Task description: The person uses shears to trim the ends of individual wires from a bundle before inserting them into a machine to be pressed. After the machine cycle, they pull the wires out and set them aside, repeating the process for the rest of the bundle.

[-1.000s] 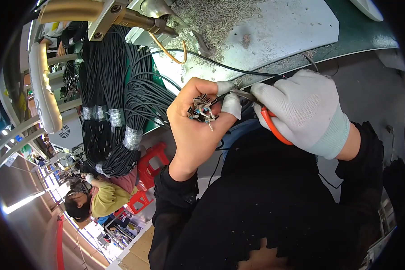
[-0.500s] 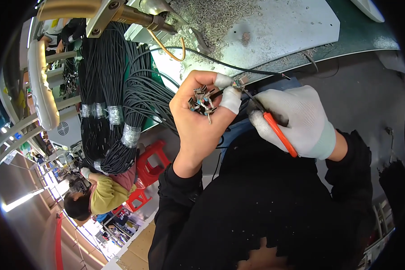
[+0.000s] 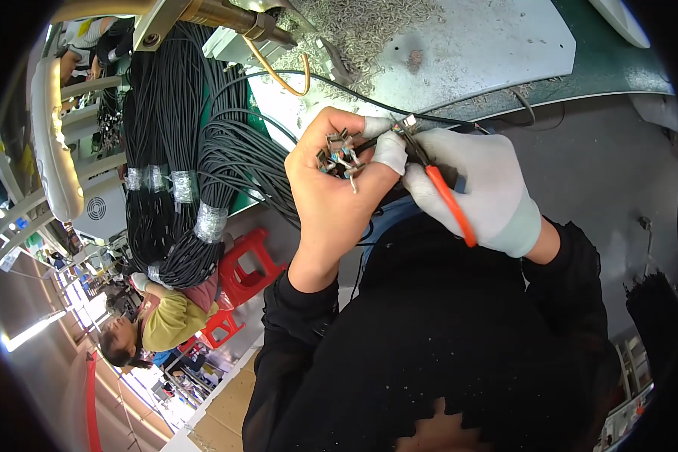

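Left fingers [image 3: 389, 153] pinch one connector end [image 3: 409, 121], its metal head just past thumb and index tips. Right fingers [image 3: 420, 188] hold red-handled pliers [image 3: 450, 205], nose at that connector; can't tell if it bites. More connector ends [image 3: 342, 156] sit bunched left of the left fingertips. Looks mid-piece; can't tell which bunched ones are done or left. Head points forward-right, away from the palm; long axis slants that way, crossing the pliers' line.

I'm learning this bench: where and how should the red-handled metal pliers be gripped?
Probably by the red handle, from the lower right, as the white-gloved right hand does: it slants that way, away from the dark metal tips near the finger-capped left hand.
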{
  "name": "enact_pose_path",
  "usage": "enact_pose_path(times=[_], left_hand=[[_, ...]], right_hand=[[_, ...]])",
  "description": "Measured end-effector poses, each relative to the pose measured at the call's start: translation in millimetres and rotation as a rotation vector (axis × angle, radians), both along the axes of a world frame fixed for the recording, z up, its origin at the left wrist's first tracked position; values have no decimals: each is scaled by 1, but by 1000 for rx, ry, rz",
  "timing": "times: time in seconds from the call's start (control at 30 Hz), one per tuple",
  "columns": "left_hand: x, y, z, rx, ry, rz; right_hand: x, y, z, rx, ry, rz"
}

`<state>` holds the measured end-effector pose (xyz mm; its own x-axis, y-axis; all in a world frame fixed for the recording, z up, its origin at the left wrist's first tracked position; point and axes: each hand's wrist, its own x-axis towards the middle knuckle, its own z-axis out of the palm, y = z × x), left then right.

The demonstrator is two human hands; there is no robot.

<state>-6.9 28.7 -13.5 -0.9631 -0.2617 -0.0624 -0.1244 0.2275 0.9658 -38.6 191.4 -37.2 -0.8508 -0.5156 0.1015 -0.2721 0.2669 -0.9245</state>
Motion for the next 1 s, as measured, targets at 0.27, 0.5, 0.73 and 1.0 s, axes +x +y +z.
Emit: enact_pose_path(times=[0.27, 0.5, 0.73, 1.0], left_hand=[[-1, -10, 3, 392, -117, -49], [1, -8, -2, 184, -59, -33], [1, 0, 2, 110, -45, -29], [0, 11, 4, -3, 29, 0]], right_hand=[[-12, 5, 14, -166, -653, 252], [-2, -2, 1, 90, 287, -14], [1, 5, 2, 134, 377, -40], [3, 12, 5, -71, 45, -1]])
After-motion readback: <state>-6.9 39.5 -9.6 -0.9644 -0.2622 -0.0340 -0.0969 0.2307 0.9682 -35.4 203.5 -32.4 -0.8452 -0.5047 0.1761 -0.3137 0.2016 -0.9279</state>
